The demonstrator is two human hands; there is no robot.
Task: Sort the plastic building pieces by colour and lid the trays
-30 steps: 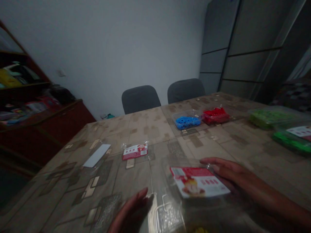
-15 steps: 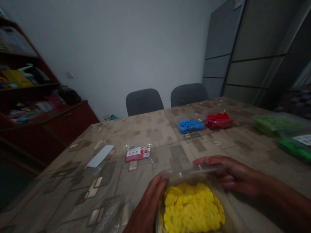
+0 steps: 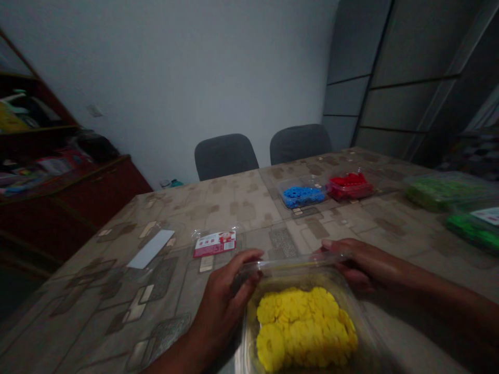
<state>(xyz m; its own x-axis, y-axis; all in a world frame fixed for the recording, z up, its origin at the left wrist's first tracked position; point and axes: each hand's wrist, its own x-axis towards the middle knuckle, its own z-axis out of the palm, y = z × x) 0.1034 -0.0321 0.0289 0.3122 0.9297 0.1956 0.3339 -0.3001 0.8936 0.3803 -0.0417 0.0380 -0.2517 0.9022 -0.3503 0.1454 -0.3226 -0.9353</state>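
A clear plastic box (image 3: pixel 368 332) stands low in the view, near the table's front. Inside it lie several yellow flower-shaped discs (image 3: pixel 306 327), stacked in rows. My left hand (image 3: pixel 226 291) grips the box's far left corner, thumb and fingers on its rim. At the far right corner my right hand (image 3: pixel 358 265) holds the rim, its fingers curled around the edge. The box's near side runs out of the frame.
Farther back on the patterned tablecloth (image 3: pixel 230 208) are a box of blue pieces (image 3: pixel 304 196) and one of red pieces (image 3: pixel 350 186). Green pieces (image 3: pixel 473 231) in clear boxes sit at right. A red-and-white label (image 3: pixel 215 244) and a white strip (image 3: pixel 152 249) lie left of centre.
My left hand has moved up along the box's left side to its far corner. My right hand keeps its hold on the right corner. The view has shifted slightly.
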